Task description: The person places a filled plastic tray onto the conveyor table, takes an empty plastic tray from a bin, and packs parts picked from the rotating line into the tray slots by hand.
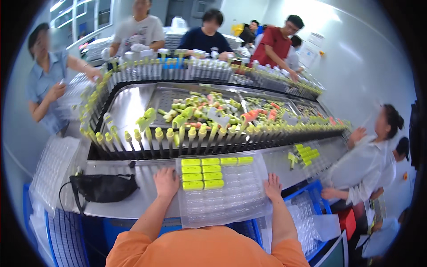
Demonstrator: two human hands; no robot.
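Observation:
A clear plastic blister tray (242, 196) lies in front of me, its near edge against my orange shirt. Several bright yellow-green plastic pieces (192, 176) fill pockets in its far left part, with a longer row along the far edge. Beside the tray's left edge my left hand (167, 183) rests palm down on the metal table, fingers apart. My right hand (272, 186) lies by the right edge, fingers stretched out; whether it touches the tray, I cannot tell. Beyond the tray runs a line of upright dark posts topped with yellow-green parts (192, 132).
Loose green, white and orange pieces (209, 109) heap in the metal basin behind the posts. A black pouch (106, 187) lies left of me. Another partly filled tray (307, 155) is to the right. Blue crates (318, 196) stand below the table edge. Several people work around the line.

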